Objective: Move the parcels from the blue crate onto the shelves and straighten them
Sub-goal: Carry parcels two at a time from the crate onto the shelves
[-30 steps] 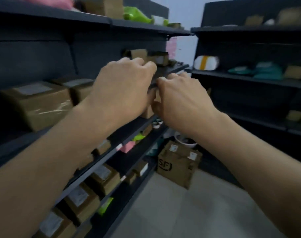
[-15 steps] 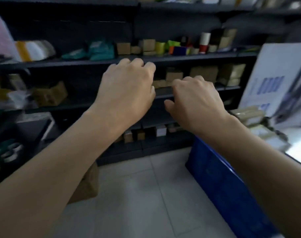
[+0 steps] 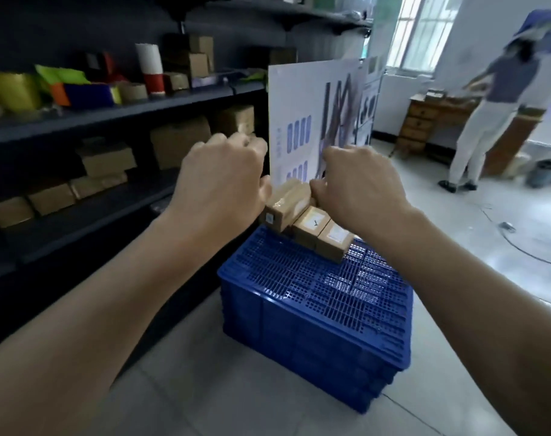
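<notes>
Fingers of both hands curl inward, though they are mostly hidden behind the knuckles. The left hand (image 3: 224, 180) and right hand (image 3: 359, 184) flank the top brown parcel (image 3: 286, 206), seemingly gripping its sides. More parcels (image 3: 323, 236) lie beneath (labels up) on the blue crate (image 3: 312, 306), beside dark shelves (image 3: 110, 118).

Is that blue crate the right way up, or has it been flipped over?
It looks flipped over. The blue crate shows a flat perforated surface on top, and the brown parcels rest on that surface rather than down inside it.
</notes>
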`<action>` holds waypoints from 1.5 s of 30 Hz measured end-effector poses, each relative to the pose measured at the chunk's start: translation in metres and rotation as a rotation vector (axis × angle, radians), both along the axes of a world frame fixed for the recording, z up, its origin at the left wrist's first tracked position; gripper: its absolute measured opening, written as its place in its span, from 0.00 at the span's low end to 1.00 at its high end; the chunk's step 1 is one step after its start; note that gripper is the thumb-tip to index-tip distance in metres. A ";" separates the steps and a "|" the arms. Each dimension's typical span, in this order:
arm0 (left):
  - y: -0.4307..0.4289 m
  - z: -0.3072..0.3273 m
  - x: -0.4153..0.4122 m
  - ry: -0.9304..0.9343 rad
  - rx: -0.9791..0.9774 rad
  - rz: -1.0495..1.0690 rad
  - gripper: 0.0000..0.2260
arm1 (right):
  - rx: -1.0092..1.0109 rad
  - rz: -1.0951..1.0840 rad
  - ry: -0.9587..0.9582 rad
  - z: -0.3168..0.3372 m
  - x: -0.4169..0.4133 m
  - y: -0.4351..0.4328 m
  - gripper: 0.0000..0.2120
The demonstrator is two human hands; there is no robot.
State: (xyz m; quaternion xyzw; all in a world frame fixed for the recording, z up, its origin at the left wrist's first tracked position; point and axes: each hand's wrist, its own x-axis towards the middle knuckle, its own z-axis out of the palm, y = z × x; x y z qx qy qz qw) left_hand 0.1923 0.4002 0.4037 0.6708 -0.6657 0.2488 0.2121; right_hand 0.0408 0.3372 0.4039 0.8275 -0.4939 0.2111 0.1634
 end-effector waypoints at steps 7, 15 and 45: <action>-0.155 -0.044 0.007 0.134 0.196 -0.185 0.14 | 0.187 -0.188 -0.022 -0.044 -0.013 -0.126 0.18; -0.328 -0.113 0.020 0.319 0.444 -0.215 0.18 | 0.471 -0.282 -0.161 -0.112 -0.025 -0.283 0.19; -0.689 -0.493 -0.013 0.512 1.057 0.019 0.32 | 1.073 -0.732 -0.623 -0.488 -0.088 -0.573 0.22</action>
